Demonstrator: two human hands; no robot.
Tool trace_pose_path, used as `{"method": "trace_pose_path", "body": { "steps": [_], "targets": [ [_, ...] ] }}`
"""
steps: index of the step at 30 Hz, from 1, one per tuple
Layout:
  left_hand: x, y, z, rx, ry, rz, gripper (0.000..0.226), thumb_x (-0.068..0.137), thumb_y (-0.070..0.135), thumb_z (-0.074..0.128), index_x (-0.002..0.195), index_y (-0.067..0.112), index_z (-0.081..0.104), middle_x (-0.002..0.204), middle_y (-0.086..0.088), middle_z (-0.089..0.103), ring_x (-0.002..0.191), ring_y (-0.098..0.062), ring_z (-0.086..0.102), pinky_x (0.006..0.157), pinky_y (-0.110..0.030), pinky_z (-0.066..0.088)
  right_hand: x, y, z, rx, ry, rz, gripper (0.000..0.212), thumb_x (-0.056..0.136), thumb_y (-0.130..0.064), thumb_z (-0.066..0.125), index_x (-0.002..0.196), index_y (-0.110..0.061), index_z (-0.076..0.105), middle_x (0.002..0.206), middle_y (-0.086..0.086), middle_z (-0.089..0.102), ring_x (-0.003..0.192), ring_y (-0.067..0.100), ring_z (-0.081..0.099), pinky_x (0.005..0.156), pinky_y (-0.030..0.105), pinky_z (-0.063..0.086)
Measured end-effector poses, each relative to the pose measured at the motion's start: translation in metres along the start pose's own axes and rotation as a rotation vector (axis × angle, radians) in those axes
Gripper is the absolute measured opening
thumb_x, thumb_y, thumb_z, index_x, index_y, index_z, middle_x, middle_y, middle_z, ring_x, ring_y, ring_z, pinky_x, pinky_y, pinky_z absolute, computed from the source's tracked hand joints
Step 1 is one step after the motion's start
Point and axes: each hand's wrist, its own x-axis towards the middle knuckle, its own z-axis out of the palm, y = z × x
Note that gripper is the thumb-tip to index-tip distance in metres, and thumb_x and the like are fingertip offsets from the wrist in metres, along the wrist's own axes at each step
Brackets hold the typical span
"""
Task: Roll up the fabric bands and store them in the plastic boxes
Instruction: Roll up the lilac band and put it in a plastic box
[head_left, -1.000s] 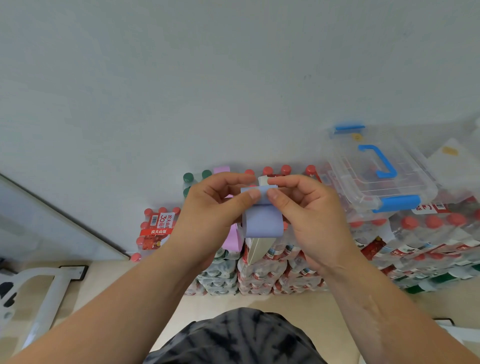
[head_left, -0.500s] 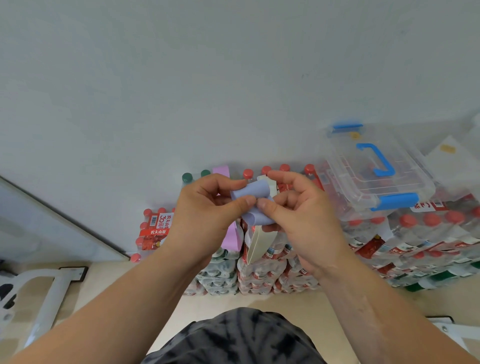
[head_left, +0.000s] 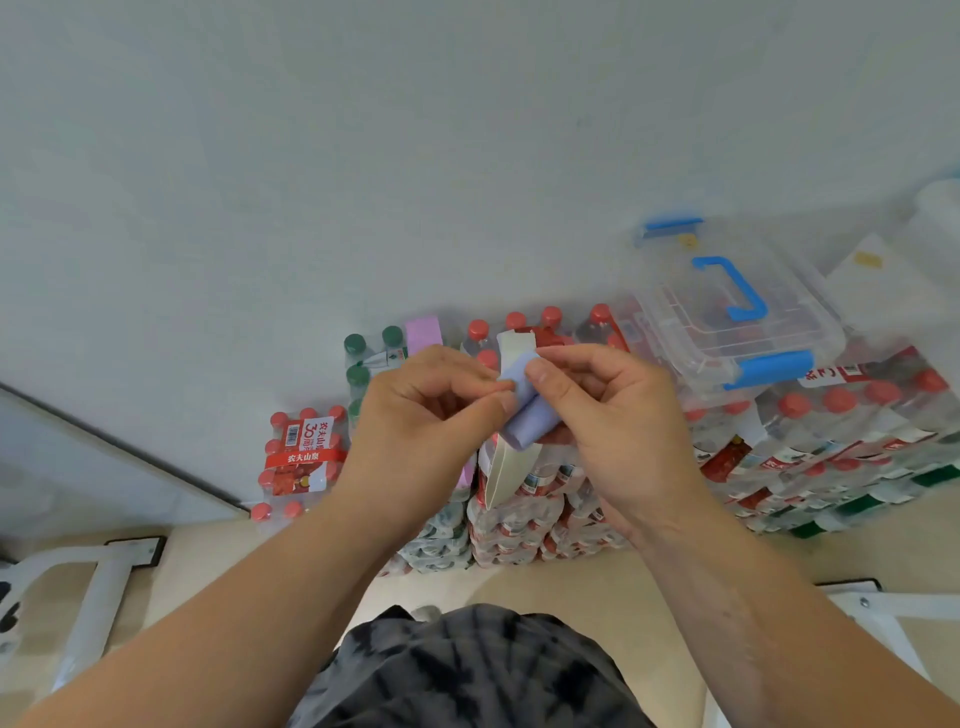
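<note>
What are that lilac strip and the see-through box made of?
Lilac strip: apparently soft, matte fabric; it bends into a tight roll without creasing. Box: clear, glossy rigid plastic; red shows through it, and its handle and clip look like opaque blue plastic.

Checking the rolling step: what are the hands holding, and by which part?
Both hold the lavender fabric band, partly rolled. The left hand pinches the roll's left end, and the right hand pinches its upper right side.
</note>
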Motion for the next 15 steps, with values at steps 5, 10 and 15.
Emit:
{"method": "trace_pose_path", "body": {
  "steps": [5, 10, 15],
  "targets": [
    [0.008, -0.009, -0.006, 0.032, -0.106, -0.014, 0.018, 0.082, -0.004, 0.075, 0.094, 0.010, 0.075, 0.092, -0.009, 0.069, 0.085, -0.023, 0.067, 0.078, -0.030, 0.056, 0.000, 0.001, -0.001, -0.020, 0.036, 0.001, 0.012, 0.091, -0.009, 0.070, 0.100, -0.015, 0.074, 0.088, 0.007, 0.079, 0.082, 0.025, 0.077, 0.070, 0.042, 0.064],
    [0.025, -0.015, -0.014, -0.185, -0.197, -0.216, 0.030, 0.091, 0.001, 0.065, 0.116, 0.017, 0.070, 0.104, -0.008, 0.073, 0.093, -0.022, 0.069, 0.078, -0.026, 0.056, 0.003, -0.001, 0.008, -0.141, 0.040, -0.069, 0.029, 0.093, 0.002, 0.065, 0.108, -0.022, 0.074, 0.102, 0.000, 0.077, 0.096, 0.016, 0.075, 0.079, 0.026, 0.060],
    [0.049, -0.012, -0.029, -0.118, -0.363, -0.205, 0.031, 0.091, 0.001, 0.067, 0.114, 0.020, 0.072, 0.101, -0.001, 0.078, 0.097, -0.019, 0.073, 0.084, -0.026, 0.058, 0.005, -0.010, 0.022, -0.200, 0.149, -0.075, 0.034, 0.091, 0.005, 0.065, 0.113, -0.020, 0.073, 0.103, -0.002, 0.077, 0.094, 0.015, 0.075, 0.080, 0.030, 0.062]
  ]
}}
